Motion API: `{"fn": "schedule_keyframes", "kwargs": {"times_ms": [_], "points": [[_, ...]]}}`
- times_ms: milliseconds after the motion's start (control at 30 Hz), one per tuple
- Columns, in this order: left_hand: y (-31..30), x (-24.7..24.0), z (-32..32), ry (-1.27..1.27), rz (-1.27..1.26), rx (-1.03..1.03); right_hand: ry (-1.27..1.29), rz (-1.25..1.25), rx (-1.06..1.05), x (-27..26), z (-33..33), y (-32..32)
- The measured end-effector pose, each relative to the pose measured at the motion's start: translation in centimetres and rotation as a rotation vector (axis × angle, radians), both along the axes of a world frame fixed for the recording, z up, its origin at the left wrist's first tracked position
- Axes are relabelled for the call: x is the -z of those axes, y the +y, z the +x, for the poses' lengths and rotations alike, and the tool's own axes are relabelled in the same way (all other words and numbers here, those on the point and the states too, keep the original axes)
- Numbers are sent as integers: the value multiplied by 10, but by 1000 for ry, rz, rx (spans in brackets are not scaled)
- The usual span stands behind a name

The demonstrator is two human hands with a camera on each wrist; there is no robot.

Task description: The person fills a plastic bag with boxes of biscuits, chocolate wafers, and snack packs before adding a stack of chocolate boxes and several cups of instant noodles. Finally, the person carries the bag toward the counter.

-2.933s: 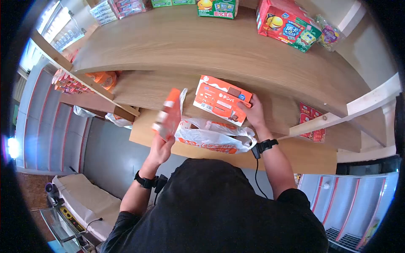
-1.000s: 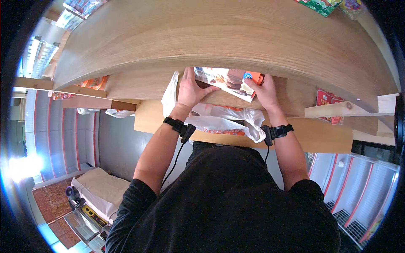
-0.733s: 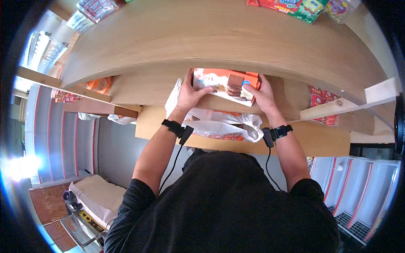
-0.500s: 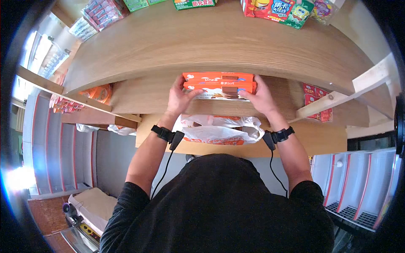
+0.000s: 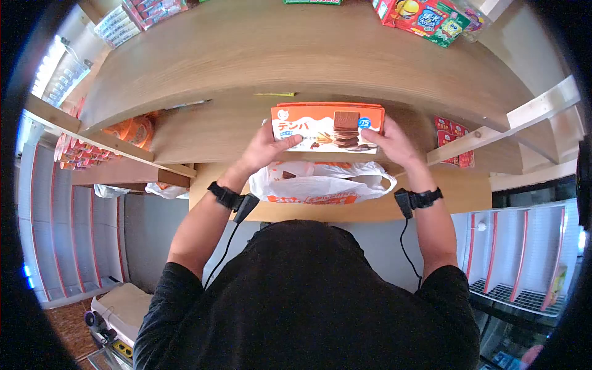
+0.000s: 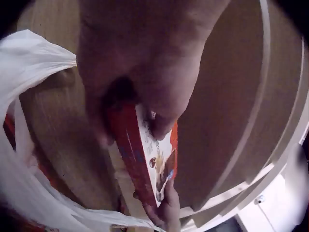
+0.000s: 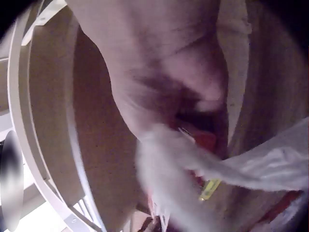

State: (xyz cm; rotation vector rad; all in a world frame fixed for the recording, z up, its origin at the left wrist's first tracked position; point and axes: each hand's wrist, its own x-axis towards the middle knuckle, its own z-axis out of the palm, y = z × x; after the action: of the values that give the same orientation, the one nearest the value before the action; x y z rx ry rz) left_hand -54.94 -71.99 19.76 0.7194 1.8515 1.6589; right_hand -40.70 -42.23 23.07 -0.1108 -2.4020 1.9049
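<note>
In the head view, my left hand (image 5: 261, 150) and right hand (image 5: 398, 145) grip opposite ends of an orange-and-white biscuit box (image 5: 324, 131), thumbs across its printed front. An orange edge behind it shows a second box in the same grip. Chocolate biscuits are pictured on the front. The left wrist view shows my left hand (image 6: 145, 72) around the near end of the box (image 6: 140, 154), and my other hand at its far end. In the right wrist view, white plastic hides much of the box below my right hand (image 7: 164, 77).
A white plastic bag (image 5: 320, 187) with orange print lies just below the boxes, at the lower shelf's front. The upper shelf (image 5: 296, 55) overhangs behind, with snack boxes (image 5: 422, 18) on it. Red packets (image 5: 454, 142) lie at right, beyond a wooden strut (image 5: 475, 137).
My left hand first held an orange box apart from the one in my right. Both hands then brought the boxes together, and the printed front has since tilted up into view.
</note>
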Motion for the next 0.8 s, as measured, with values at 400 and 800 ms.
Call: {"fn": "schedule_keyframes", "kwargs": {"times_ms": [400,800], "points": [[-61,-63,42,-245,107,-35,-127,-116,-81,-59,34,-59],[-77,-64,52,-187,110,-127,-156,-119,-43,-55,34,-80]]}}
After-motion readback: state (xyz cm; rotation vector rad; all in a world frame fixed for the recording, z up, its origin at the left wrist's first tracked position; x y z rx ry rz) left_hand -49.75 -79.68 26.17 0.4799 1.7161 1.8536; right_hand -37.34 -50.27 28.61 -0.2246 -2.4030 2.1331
